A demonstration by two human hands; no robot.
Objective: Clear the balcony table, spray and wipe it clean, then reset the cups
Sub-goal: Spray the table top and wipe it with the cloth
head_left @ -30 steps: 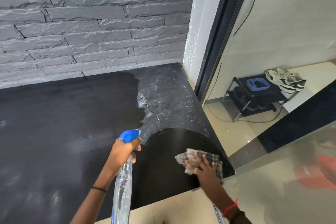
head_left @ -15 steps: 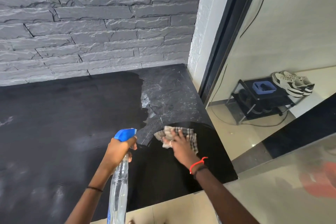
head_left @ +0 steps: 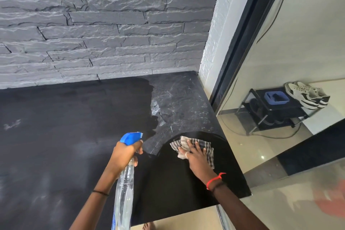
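Right hand (head_left: 196, 157) flat on cloth (head_left: 205, 145)

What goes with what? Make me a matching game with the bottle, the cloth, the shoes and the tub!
Things:
1. bottle
2. cloth
3. shoes
4. tub

Clues:
A. white and black, on top of the rack
B. gripped by the left hand
C. blue, right beside the shoes
D. pressed onto the table under the flat right hand

Pairs: 1-B, 2-D, 3-A, 4-C
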